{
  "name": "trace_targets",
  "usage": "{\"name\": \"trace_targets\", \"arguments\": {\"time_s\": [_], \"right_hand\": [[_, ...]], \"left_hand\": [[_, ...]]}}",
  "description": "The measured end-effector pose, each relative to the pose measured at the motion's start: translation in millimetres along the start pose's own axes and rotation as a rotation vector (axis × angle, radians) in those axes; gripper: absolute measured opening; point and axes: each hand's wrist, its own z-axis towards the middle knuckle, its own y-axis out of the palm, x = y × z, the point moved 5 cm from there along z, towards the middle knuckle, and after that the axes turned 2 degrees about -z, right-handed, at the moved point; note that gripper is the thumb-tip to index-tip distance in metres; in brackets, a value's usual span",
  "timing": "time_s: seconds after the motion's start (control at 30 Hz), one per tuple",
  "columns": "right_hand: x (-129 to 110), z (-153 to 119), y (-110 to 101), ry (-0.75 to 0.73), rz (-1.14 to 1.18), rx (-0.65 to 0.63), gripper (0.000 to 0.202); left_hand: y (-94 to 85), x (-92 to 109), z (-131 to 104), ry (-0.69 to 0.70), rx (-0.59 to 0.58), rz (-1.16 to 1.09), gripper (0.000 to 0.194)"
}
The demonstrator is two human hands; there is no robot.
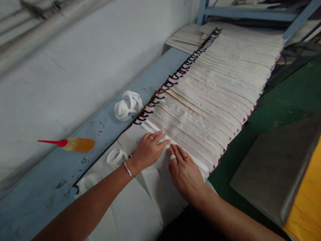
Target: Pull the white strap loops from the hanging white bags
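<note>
The left hand (149, 149) is lying palm down with its fingers stretched out, resting on a narrow white strip (198, 163), and the right hand (187, 172) is pressing its extended fingers down just beside it; neither is closing around anything. The strip is running across the near end of a long row of overlapping pale sheets (200, 100), whose edges are showing dark, jagged tips along one side. Beneath the forearms, more white material (135, 204) is spreading out. On the blue-grey surface (155, 72), a bottle with a red nozzle (79, 144) is lying near the wall, and loosely coiled white bands (122, 110) are sitting beside the row.
</note>
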Motion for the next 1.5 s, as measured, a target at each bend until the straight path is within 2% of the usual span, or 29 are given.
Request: {"name": "trace_targets", "arguments": {"time_s": [0.1, 0.2, 0.37, 0.47, 0.53, 0.63, 0.7, 0.73, 0.83, 0.9, 0.97, 1.1, 1.17, 1.23, 1.33, 1.43, 1.5], "right_hand": [[-1.8, 0.6, 1.2, 0.031, 0.020, -0.029, 0.050], [0.3, -10.5, -8.1, 0.042, 0.029, -0.032, 0.052], [11.8, -47.7, -13.4, 0.055, -0.020, 0.023, 0.047], [17.2, -58.7, -11.7, 0.017, -0.021, 0.051, 0.048], [20.1, -59.7, -16.7, -0.019, 0.012, 0.077, 0.044], [28.4, -59.4, -33.0, -0.038, 0.112, 0.140, 0.038], [33.7, -60.6, -41.7, -0.045, 0.167, 0.168, 0.036], [35.1, -61.5, -44.1, -0.046, 0.187, 0.177, 0.035], [29.9, -62.3, -43.5, -0.054, 0.267, 0.176, 0.033], [19.8, -58.5, -40.1, -0.068, 0.322, 0.155, 0.031], [5.2, -48.8, -38.7, -0.121, 0.376, 0.119, 0.031], [-31.2, -8.7, -48.6, -0.277, 0.443, 0.113, 0.031], [-49.6, 16.8, -53.6, -0.359, 0.397, 0.116, 0.030], [-62.6, 37.8, -54.0, -0.420, 0.308, 0.082, 0.021], [-62.2, 49.0, -52.9, -0.396, 0.279, 0.027, 0.013], [-43.9, 33.9, -56.9, -0.316, 0.438, -0.003, 0.017], [-28.1, 17.4, -62.0, -0.263, 0.584, -0.028, 0.021]], "left_hand": [[-6.4, -17.8, -0.9, -0.056, 0.018, 0.032, 0.039], [-9.8, -36.4, -2.2, -0.146, 0.054, 0.070, 0.039], [-0.6, -39.2, -0.6, -0.194, 0.082, 0.042, 0.039], [-7.7, -43.8, -7.0, -0.196, 0.091, -0.032, 0.037], [-27.7, -58.9, -25.0, -0.252, 0.151, -0.089, 0.034], [-71.3, -91.2, -78.0, -0.510, 0.320, -0.082, 0.024], [-89.3, -103.2, -117.9, -0.681, 0.346, -0.087, 0.019], [-91.0, -104.5, -134.6, -0.737, 0.318, -0.113, 0.019], [-73.8, -92.0, -162.0, -0.736, 0.178, -0.179, 0.018], [-58.4, -76.8, -163.7, -0.649, 0.113, -0.149, 0.015], [-50.8, -61.9, -158.0, -0.561, 0.091, -0.141, 0.013], [-62.6, -33.8, -137.6, -0.423, 0.040, -0.256, 0.022], [-72.9, -18.6, -126.2, -0.360, -0.011, -0.312, 0.024], [-80.8, -4.7, -116.0, -0.297, -0.051, -0.345, 0.022], [-85.3, 6.8, -106.2, -0.237, -0.088, -0.392, 0.018], [-85.3, 4.9, -102.7, -0.226, -0.103, -0.499, 0.020], [-85.0, -2.0, -101.9, -0.282, -0.089, -0.619, 0.023]]}}
